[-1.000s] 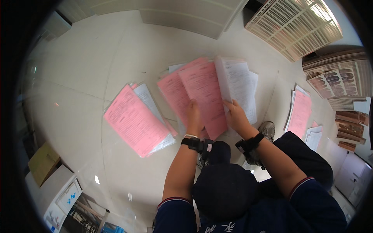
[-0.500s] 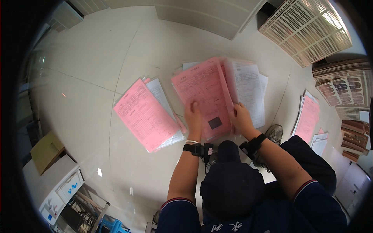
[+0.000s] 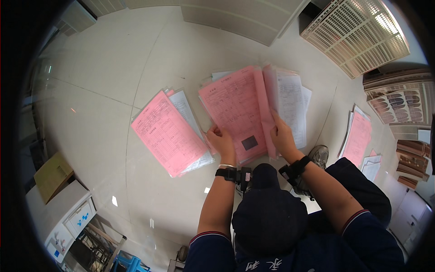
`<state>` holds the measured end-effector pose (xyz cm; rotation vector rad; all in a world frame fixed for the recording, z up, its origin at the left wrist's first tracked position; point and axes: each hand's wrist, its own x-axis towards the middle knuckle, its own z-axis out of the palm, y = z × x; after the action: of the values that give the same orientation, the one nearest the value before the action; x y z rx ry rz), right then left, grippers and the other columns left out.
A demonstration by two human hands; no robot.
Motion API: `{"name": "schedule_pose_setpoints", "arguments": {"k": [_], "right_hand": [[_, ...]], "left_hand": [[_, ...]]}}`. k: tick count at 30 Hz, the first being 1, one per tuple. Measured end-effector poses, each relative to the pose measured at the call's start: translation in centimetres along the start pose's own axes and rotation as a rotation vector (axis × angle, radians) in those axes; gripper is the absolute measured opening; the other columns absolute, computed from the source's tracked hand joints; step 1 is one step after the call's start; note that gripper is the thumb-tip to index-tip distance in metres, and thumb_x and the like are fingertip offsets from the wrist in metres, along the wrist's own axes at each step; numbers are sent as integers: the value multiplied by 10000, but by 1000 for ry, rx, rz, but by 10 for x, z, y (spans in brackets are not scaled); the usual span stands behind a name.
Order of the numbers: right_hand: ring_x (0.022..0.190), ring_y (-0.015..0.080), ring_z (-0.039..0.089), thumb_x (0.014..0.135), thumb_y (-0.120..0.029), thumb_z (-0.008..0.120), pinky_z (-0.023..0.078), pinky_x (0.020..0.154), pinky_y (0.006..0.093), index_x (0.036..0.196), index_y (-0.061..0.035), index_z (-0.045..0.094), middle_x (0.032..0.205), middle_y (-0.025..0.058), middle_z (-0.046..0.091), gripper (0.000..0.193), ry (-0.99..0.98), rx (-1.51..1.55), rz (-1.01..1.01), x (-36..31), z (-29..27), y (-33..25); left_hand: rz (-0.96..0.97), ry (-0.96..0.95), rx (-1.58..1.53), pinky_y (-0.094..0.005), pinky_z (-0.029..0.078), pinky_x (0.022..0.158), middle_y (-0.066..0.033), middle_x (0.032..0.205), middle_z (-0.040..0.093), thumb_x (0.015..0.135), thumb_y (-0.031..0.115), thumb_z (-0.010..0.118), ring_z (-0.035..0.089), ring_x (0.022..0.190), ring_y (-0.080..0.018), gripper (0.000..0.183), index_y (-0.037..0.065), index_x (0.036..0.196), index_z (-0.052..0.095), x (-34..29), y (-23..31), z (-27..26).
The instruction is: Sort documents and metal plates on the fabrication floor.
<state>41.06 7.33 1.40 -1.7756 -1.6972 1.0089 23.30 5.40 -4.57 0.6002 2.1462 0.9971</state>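
In front of me on the floor lies a middle stack of printed forms in clear sleeves, with a pink form (image 3: 233, 102) uppermost on its left half. My left hand (image 3: 222, 143) is at that half's lower left edge, fingers curled and closed on it. A raised pink sheet (image 3: 263, 102) stands along the middle of the stack. My right hand (image 3: 283, 137) grips this sheet near its lower end, thumb on the near face; some fingers are hidden. To the right of it lie white printed sheets (image 3: 291, 102).
A separate pile of pink and white forms (image 3: 167, 136) lies to the left. Another pink pile (image 3: 356, 136) is at the right, beyond my shoe (image 3: 320, 156). Patterned sample boards (image 3: 358, 34) lean along the right. A white drawer cabinet (image 3: 68, 217) stands lower left.
My left hand has slid left from the face of the pink form to its edge, its fingers now curled. The raised sheet and my right hand have barely shifted.
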Motion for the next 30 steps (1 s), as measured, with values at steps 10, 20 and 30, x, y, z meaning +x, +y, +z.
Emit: {"name": "schedule_pose_setpoints", "arguments": {"k": [10, 20, 30], "right_hand": [[863, 413, 534, 757, 30, 443, 449, 750, 419, 1163, -85, 518, 985, 237, 537, 428, -77, -46, -65, -3, 5, 1], [865, 420, 531, 768, -17, 469, 450, 758, 420, 1131, -28, 523, 984, 246, 533, 367, -119, -39, -39, -1, 3, -6], [973, 413, 509, 792, -271, 602, 434, 827, 414, 1275, 8, 374, 1087, 255, 481, 603, -204, -73, -81, -7, 5, -17]], "left_hand": [[124, 69, -1, -346, 413, 735, -135, 892, 500, 765, 84, 601, 507, 815, -238, 235, -20, 955, 510, -1, -17, 12], [178, -148, -112, -313, 442, 652, -106, 784, 580, 784, 84, 593, 561, 698, -219, 120, -9, 853, 561, -27, 25, 13], [53, -538, -200, -245, 419, 592, -54, 718, 597, 821, 134, 597, 525, 661, -99, 155, -21, 825, 599, -31, 49, 15]]}}
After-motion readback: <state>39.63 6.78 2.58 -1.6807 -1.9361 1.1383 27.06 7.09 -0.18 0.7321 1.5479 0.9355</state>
